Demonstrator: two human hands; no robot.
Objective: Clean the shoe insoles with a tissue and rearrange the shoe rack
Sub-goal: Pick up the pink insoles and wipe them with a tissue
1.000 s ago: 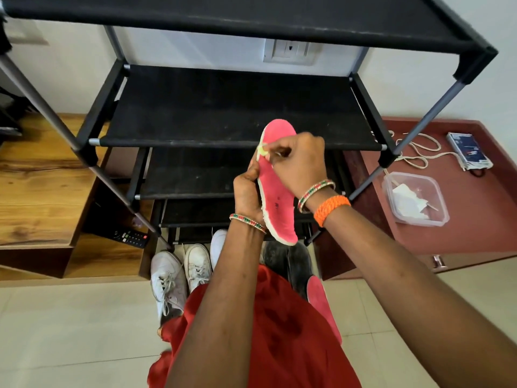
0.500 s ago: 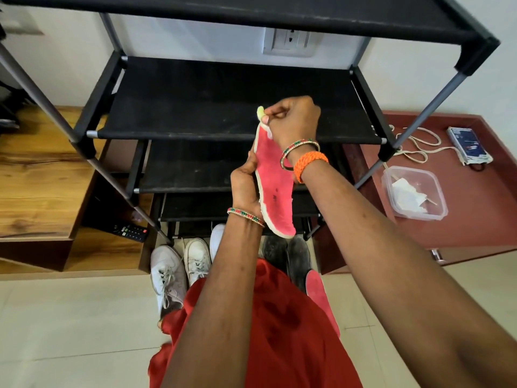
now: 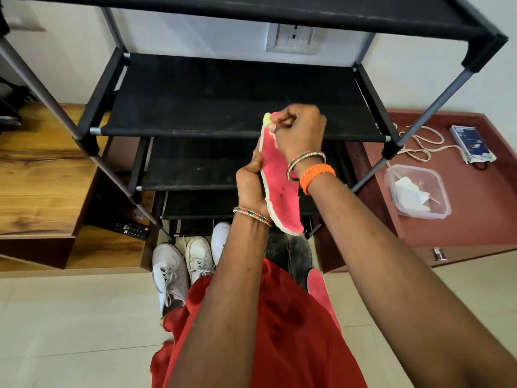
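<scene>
Pink insole (image 3: 279,189) is up in the air in front of the black shoe rack (image 3: 223,107), standing roughly on end with its toe end up by the second shelf and its heel end hanging down near the bottom tiers. Going from the left: there's a wooden cabinet (image 3: 36,175) beside the rack, with a black remote (image 3: 131,229) sitting on its lower ledge right by the rack's leg. On the tiled floor under the rack are white sneakers (image 3: 181,264), laces showing, and just right of them a pair of dark shoes (image 3: 291,256). The left hand (image 3: 250,189) is wrapped around the insole's left edge about halfway down, fingers curled behind it and thumb on the rim. The right hand (image 3: 298,133) is clenched at the top end of the insole, pinching a small yellowish tissue (image 3: 267,119) against the toe tip. A second pink insole (image 3: 319,287) lies lower down, partly hidden by the red clothing (image 3: 279,331). Over on the right is a reddish-brown cabinet top (image 3: 475,228) with a clear plastic box (image 3: 418,191) holding some white paper, plus a white cord (image 3: 419,144) and a small blue and white gadget (image 3: 472,144) further back.
</scene>
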